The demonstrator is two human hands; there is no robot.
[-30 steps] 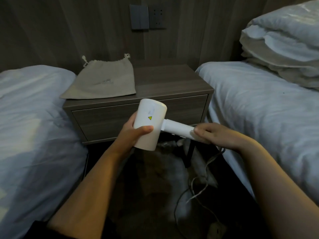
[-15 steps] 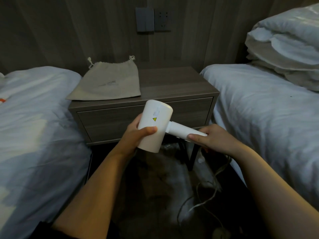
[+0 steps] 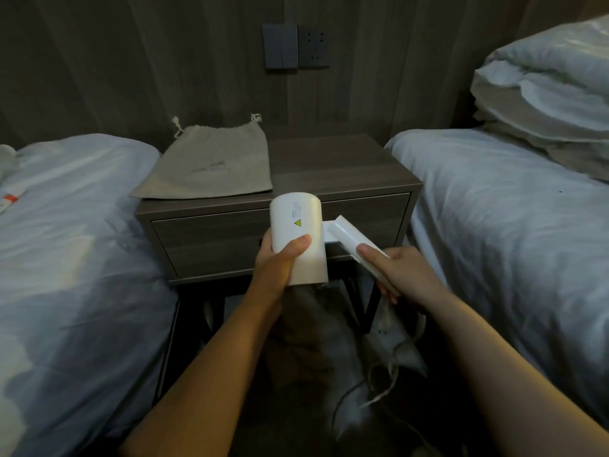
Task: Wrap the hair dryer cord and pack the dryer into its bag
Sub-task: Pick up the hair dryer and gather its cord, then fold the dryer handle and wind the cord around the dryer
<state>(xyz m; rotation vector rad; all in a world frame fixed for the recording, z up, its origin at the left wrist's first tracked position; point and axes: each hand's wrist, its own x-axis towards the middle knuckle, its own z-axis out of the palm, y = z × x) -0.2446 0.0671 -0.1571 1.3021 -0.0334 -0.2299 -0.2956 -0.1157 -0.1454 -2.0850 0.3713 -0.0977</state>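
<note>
I hold a white hair dryer [image 3: 298, 232] in front of the nightstand drawer. My left hand [image 3: 280, 262] grips its round barrel. My right hand [image 3: 395, 275] grips the handle [image 3: 346, 239], which is bent at its hinge toward the barrel. The white cord [image 3: 385, 367] hangs from the handle's end down to the dark floor in loose loops. A beige drawstring bag [image 3: 211, 166] lies flat and closed on the left half of the nightstand top.
The dark wooden nightstand [image 3: 346, 166] stands between two beds with white sheets, the left bed [image 3: 72, 242] and the right bed [image 3: 510, 225]. Folded duvets [image 3: 547, 94] are stacked on the right bed. A switch and socket [image 3: 296, 46] sit on the wall.
The handle has folded at its hinge, swinging down toward the barrel. My right hand has moved with it, closer to me. My left hand keeps the barrel nearly still.
</note>
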